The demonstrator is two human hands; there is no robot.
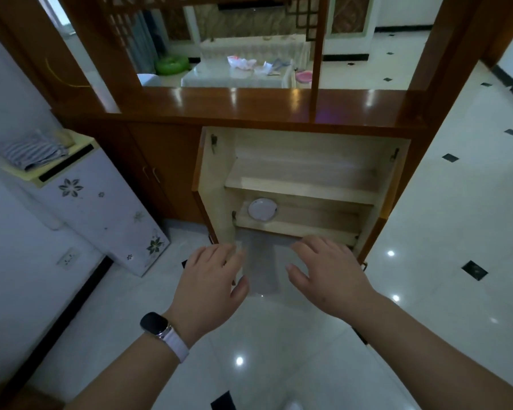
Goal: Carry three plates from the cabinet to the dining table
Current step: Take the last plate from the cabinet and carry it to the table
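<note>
White plate [262,209] flat on lower cabinet shelf [296,229]

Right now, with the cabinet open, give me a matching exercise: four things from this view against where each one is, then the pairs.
Things:
1. white plate
2. smartwatch
3. striped cloth
4. green ring

Places:
A. on the left wrist, behind the left hand
B. on the floor of the far room, seen through the divider opening
C. on the lower shelf of the open cabinet, at its left end
D. on top of the white flowered unit at left

Pairs: 1-C, 2-A, 3-D, 4-B

Both the left hand and the right hand are empty, fingers spread.
</note>
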